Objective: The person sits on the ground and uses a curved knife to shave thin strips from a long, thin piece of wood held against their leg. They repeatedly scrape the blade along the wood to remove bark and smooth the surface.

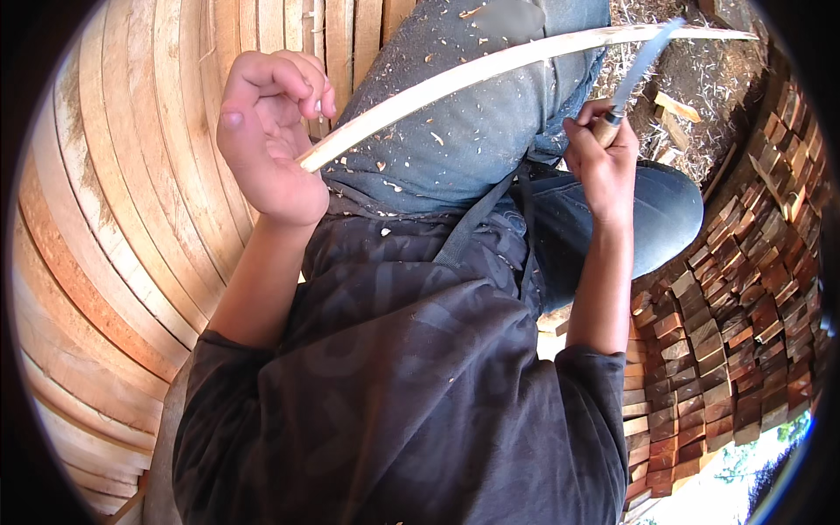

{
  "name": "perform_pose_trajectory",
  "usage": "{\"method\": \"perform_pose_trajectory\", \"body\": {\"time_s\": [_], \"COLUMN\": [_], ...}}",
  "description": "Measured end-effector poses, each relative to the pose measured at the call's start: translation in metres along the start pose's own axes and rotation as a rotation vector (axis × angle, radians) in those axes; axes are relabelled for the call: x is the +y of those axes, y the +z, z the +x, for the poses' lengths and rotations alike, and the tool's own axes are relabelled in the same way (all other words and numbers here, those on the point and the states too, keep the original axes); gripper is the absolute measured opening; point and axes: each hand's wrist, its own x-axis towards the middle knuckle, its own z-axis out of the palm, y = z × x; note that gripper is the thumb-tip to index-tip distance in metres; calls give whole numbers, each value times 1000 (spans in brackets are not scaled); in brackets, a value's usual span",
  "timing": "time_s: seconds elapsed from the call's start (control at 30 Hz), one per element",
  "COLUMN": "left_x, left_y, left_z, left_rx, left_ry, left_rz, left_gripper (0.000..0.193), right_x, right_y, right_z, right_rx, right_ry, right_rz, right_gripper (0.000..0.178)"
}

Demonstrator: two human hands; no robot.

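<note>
A long, pale wooden strip [455,80] lies across my jeans, its near end against the palm of my left hand [267,144]. That hand is turned palm up, with its fingers loosely bent and apart, not wrapped round the strip. My right hand [610,166] is closed on the wooden handle of a knife [641,72]. The blade points up and away, and its tip overlaps the far part of the strip in the view; whether they touch, I cannot tell.
Long sawn boards [166,131] stand stacked along my left side. To the right rises a pile of cut wood pieces [735,324] with their ends showing. Shavings [700,87] and a wood offcut [676,108] litter the ground beyond my right hand. Small chips dot my jeans [455,131].
</note>
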Motion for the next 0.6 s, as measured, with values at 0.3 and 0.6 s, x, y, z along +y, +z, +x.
{"method": "perform_pose_trajectory", "body": {"time_s": [0.3, 0.6], "left_x": [-5, -9], "left_y": [0, 0], "left_z": [1, 6], "left_rx": [25, 69], "left_ry": [63, 97], "left_rz": [-63, -32], "left_gripper": [54, 57], "right_x": [15, 16], "right_y": [4, 13], "right_z": [2, -4], "right_rx": [84, -37], "right_ry": [-159, -313], "right_rz": [-201, -474], "right_gripper": [6, 7]}}
